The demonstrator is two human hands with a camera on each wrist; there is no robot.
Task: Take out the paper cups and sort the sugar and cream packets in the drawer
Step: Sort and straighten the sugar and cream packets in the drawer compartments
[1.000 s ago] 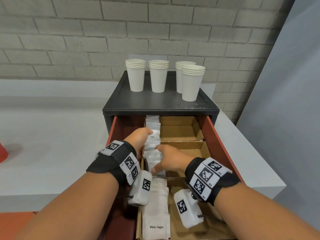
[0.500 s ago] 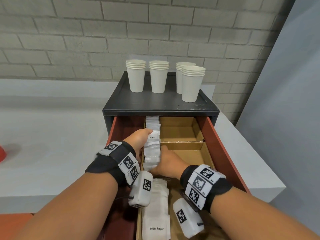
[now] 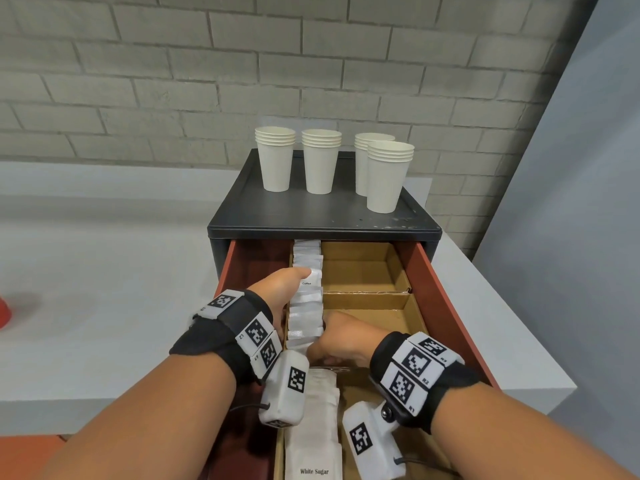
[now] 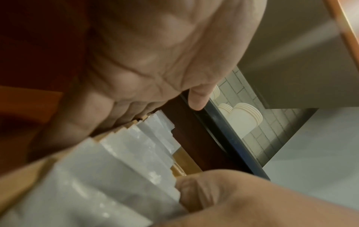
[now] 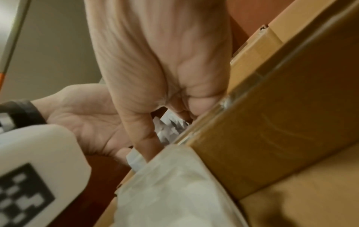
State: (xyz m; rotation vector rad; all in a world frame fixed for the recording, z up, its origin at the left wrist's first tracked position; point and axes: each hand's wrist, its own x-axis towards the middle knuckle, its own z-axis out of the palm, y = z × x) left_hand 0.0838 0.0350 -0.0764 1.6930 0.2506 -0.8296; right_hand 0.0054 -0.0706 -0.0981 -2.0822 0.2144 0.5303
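Shifted nearer, the right hand (image 3: 343, 342) is clamped on the row of packets (image 3: 306, 306), gripped farther along by the left hand (image 3: 280, 285), seemingly so they are kept upright together.

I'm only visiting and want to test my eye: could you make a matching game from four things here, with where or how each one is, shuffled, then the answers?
Things:
1. paper cups
2. White Sugar packets
3. row of white packets
4. drawer

Places or states:
A. held between the left hand and the right hand
B. standing in stacks on the black cabinet
C. pulled out
D. in the compartment nearest the person

Pairs: 1-B, 2-D, 3-A, 4-C.
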